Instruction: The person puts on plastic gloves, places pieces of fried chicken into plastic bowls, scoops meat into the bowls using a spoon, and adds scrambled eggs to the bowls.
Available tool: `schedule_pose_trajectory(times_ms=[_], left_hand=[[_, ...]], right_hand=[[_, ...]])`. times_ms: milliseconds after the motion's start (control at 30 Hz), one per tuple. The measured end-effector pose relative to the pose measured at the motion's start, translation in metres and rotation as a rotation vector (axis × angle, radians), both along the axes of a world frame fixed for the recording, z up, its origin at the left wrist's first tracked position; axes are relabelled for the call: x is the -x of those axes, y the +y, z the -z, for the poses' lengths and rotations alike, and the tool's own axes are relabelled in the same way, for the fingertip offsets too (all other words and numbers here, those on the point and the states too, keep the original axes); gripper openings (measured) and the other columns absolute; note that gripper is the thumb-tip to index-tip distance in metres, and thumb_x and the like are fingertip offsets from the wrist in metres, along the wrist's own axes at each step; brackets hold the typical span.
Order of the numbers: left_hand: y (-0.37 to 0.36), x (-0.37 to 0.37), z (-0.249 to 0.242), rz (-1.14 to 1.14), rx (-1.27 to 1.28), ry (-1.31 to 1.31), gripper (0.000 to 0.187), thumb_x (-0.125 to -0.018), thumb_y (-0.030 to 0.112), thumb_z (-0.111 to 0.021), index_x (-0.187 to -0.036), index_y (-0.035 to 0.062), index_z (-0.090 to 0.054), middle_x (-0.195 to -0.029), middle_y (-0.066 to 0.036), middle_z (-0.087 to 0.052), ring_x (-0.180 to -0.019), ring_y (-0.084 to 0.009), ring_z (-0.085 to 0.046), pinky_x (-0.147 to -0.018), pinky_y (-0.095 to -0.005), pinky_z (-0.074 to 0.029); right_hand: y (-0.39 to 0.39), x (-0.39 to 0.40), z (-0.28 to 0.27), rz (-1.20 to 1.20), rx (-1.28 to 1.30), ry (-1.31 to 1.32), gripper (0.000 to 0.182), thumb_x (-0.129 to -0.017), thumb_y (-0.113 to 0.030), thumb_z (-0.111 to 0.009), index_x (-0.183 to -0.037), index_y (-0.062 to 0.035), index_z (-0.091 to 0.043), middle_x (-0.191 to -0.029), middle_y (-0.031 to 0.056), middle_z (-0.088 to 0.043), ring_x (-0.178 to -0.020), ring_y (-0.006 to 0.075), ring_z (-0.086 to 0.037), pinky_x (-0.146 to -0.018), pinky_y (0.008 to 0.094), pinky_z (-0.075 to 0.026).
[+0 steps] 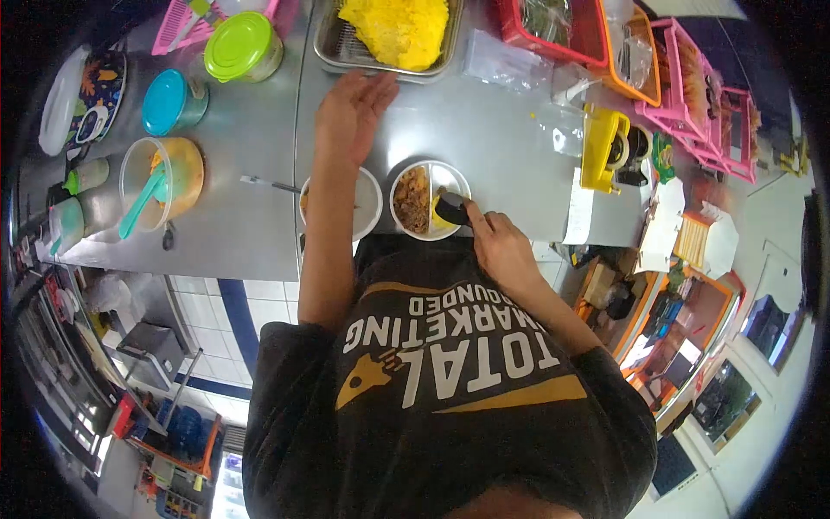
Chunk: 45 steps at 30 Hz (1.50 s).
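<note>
My right hand (504, 248) is closed round the handle of a black scoop (451, 208). The scoop's round head is over the right half of a white divided bowl (430, 164), where some yellow food shows. Brown chopped food (411, 208) fills the left half. My left hand (353, 112) reaches forward with fingers stretched out, at the near edge of a metal tray (333, 54). A mound of yellow shredded food (399, 33) lies in that tray. Another white bowl (370, 204) is partly hidden under my left forearm.
At left stand a tub with a teal spoon (143, 203), a blue-lidded container (164, 102) and a green-lidded container (238, 48). At right are a yellow tape dispenser (598, 147), plastic bags (506, 62), a red basket (558, 52) and pink racks (692, 95).
</note>
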<state>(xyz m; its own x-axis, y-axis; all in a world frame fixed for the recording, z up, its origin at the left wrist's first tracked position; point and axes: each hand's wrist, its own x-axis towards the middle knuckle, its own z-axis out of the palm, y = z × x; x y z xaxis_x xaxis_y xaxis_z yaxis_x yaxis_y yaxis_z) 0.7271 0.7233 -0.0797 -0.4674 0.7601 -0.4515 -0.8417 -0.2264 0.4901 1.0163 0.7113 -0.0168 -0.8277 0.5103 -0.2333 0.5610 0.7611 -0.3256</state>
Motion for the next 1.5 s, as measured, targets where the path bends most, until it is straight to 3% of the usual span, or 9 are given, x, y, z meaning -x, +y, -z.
schedule_pose_trajectory(times_ms=[100, 300, 533, 600, 933, 1033, 1200, 1433, 1500], left_hand=[[-0.003, 0.001, 0.000, 0.004, -0.003, 0.013, 0.045, -0.095, 0.008, -0.042, -0.132, -0.0143, -0.029, -0.122, -0.024, -0.049, -0.116, -0.0357, -0.052, -0.099, -0.0444, -0.047], [0.001, -0.012, -0.009, 0.003, 0.016, 0.048, 0.057, -0.094, 0.006, -0.043, -0.140, -0.0134, -0.016, -0.129, -0.029, -0.045, -0.122, -0.0376, -0.048, -0.104, -0.0465, -0.042], [0.005, -0.011, -0.007, -0.050, 0.071, -0.009, 0.058, -0.092, 0.002, -0.044, -0.139, -0.0161, -0.014, -0.128, -0.033, -0.043, -0.121, -0.0404, -0.048, -0.103, -0.0451, -0.043], [0.003, -0.008, -0.003, -0.058, -0.018, -0.017, 0.050, -0.092, 0.001, -0.042, -0.134, -0.0172, -0.021, -0.126, -0.033, -0.044, -0.121, -0.0421, -0.048, -0.104, -0.0468, -0.042], [0.008, 0.008, 0.003, 0.034, -0.037, -0.103, 0.040, -0.094, 0.009, -0.042, -0.122, -0.0191, -0.033, -0.127, -0.034, -0.044, -0.120, -0.0448, -0.046, -0.107, -0.0502, -0.038], [0.007, 0.011, 0.001, 0.060, -0.077, -0.097, 0.039, -0.094, 0.008, -0.042, -0.121, -0.0192, -0.035, -0.127, -0.034, -0.044, -0.122, -0.0431, -0.046, -0.107, -0.0493, -0.038], [-0.014, 0.013, -0.001, 0.069, -0.079, -0.052, 0.046, -0.093, 0.011, -0.042, -0.128, -0.0185, -0.035, -0.127, -0.032, -0.047, -0.124, -0.0402, -0.046, -0.109, -0.0447, -0.037], [-0.123, 0.044, -0.032, -0.078, 0.025, 0.120, 0.047, -0.093, 0.012, -0.041, -0.130, -0.0157, -0.036, -0.130, -0.031, -0.048, -0.124, -0.0361, -0.048, -0.109, -0.0422, -0.037], [-0.153, 0.048, -0.033, -0.262, 0.071, 0.076, 0.040, -0.093, 0.010, -0.039, -0.125, -0.0139, -0.041, -0.124, -0.030, -0.052, -0.120, -0.0361, -0.052, -0.103, -0.0408, -0.044]], right_hand=[[0.021, 0.024, -0.021, 0.015, 0.016, 0.036, 0.050, -0.083, -0.005, -0.056, -0.131, 0.0010, -0.044, -0.084, 0.0162, -0.059, -0.077, 0.0311, -0.061, -0.066, 0.0408, -0.053], [0.138, 0.154, -0.010, -0.011, -0.479, 0.225, 0.021, -0.084, -0.008, -0.054, -0.104, -0.0010, -0.053, -0.076, 0.0144, -0.063, -0.071, 0.0318, -0.065, -0.055, 0.0398, -0.053], [0.158, 0.187, 0.037, -0.205, -0.655, -0.035, 0.026, -0.081, -0.006, -0.054, -0.106, 0.0010, -0.053, -0.076, 0.0141, -0.066, -0.070, 0.0256, -0.068, -0.056, 0.0347, -0.054], [0.156, 0.186, 0.039, -0.264, -0.579, -0.068, 0.015, -0.082, -0.007, -0.054, -0.095, -0.0007, -0.056, -0.075, 0.0150, -0.067, -0.070, 0.0238, -0.068, -0.054, 0.0346, -0.054], [0.207, 0.206, 0.033, -0.296, -0.072, -0.105, 0.022, -0.086, -0.018, -0.056, -0.096, 0.0019, -0.059, -0.075, 0.0229, -0.064, -0.073, 0.0348, -0.066, -0.065, 0.0457, -0.050], [0.234, 0.209, 0.038, -0.317, 0.190, -0.181, 0.028, -0.089, -0.025, -0.057, -0.093, 0.0018, -0.061, -0.076, 0.0188, -0.064, -0.070, 0.0281, -0.062, -0.066, 0.0418, -0.047], [0.246, 0.189, 0.050, -0.002, 0.721, -0.082, 0.031, -0.094, -0.034, -0.056, -0.087, -0.0038, -0.063, -0.070, -0.0038, -0.052, -0.066, 0.0079, -0.045, -0.058, 0.0250, -0.038], [0.164, 0.152, -0.007, 0.119, 0.859, 0.066, 0.023, -0.093, -0.026, -0.057, -0.090, -0.0047, -0.065, -0.069, -0.0044, -0.052, -0.065, 0.0052, -0.045, -0.056, 0.0237, -0.037], [0.131, 0.141, 0.006, -0.054, 0.945, -0.051, 0.025, -0.094, -0.028, -0.057, -0.093, -0.0034, -0.064, -0.070, -0.0041, -0.052, -0.066, 0.0052, -0.046, -0.059, 0.0227, -0.038]])
